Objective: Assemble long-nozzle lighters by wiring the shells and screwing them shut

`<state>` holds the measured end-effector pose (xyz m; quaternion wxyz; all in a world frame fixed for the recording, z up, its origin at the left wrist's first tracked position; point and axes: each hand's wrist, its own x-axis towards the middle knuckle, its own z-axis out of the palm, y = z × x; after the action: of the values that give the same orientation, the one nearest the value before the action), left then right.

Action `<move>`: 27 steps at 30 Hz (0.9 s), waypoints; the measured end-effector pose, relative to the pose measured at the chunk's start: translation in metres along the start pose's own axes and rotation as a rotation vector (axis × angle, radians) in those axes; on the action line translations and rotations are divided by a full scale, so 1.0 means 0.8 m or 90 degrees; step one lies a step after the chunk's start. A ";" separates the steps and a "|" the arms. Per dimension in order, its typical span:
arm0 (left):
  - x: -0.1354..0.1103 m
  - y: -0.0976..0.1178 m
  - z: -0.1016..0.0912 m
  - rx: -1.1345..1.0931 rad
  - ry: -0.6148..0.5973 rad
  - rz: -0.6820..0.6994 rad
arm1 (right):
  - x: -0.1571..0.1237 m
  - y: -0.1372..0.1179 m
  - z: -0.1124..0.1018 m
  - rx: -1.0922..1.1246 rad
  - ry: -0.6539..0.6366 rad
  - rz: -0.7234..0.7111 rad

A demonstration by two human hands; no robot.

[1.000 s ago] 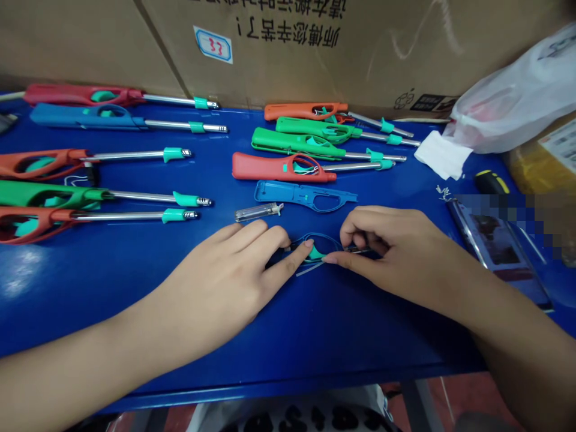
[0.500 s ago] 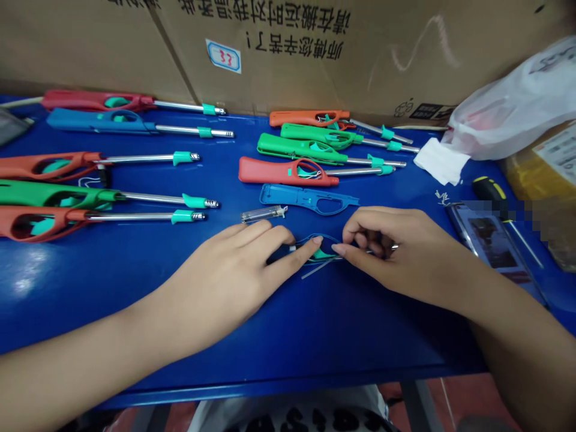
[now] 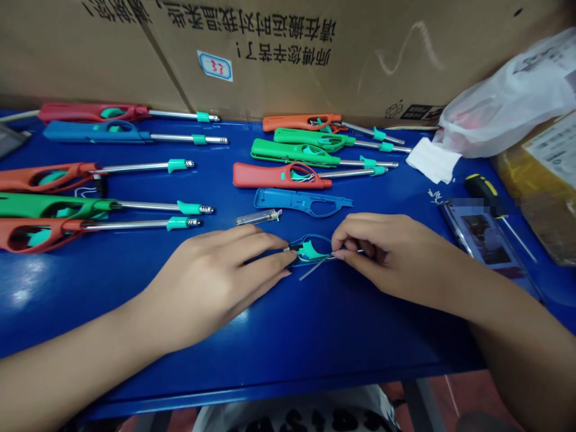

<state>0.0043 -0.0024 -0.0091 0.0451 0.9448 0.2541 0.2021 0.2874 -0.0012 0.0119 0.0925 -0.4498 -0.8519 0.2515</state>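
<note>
Between my hands lies an open blue lighter half-shell (image 3: 318, 237) with a green trigger (image 3: 308, 251) and thin wires inside. My left hand (image 3: 220, 276) rests over its handle end, fingers curled on it and holding it to the table. At the shell's front end, my right hand (image 3: 382, 249) pinches with thumb and forefinger. A thin clear tube (image 3: 311, 269) slants down-left from those fingertips. The right fingers hide most of the front end. Just beyond lie the other blue half-shell (image 3: 288, 199) and a clear fuel tank (image 3: 258, 216).
Stick lighters lie in two groups, among them a red lighter (image 3: 256, 176) and a blue lighter (image 3: 81, 132). A cardboard box (image 3: 279, 84) stands behind. At the right are a phone (image 3: 483, 234), a screwdriver (image 3: 481, 187), folded tissue (image 3: 432, 159) and a plastic bag (image 3: 490, 114).
My left fingers have drawn back leftward, uncovering the green trigger. My right fingertips have shifted slightly left. The view has tilted a little.
</note>
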 end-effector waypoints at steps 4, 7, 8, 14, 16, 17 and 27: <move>0.000 0.000 -0.001 0.020 -0.022 0.008 | 0.000 0.000 0.000 0.021 0.008 -0.007; 0.002 -0.001 -0.001 0.030 -0.034 0.015 | 0.000 0.000 -0.002 0.029 0.011 -0.009; 0.003 -0.001 -0.001 0.032 -0.038 0.018 | 0.000 0.000 -0.003 0.030 0.012 -0.008; 0.005 -0.001 0.000 0.049 -0.049 0.035 | 0.003 0.001 -0.003 0.032 0.017 0.010; 0.004 -0.002 0.001 0.050 -0.051 0.039 | 0.003 0.002 -0.003 0.034 0.015 0.011; 0.004 -0.002 0.001 0.050 -0.052 0.041 | 0.003 0.002 -0.003 0.036 0.014 0.011; 0.005 -0.002 0.000 0.059 -0.064 0.045 | 0.006 0.001 -0.001 0.044 0.019 0.029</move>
<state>0.0070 0.0007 -0.0079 0.0065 0.9631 0.2273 0.1440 0.2852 0.0030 0.0118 0.1149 -0.4697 -0.8307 0.2759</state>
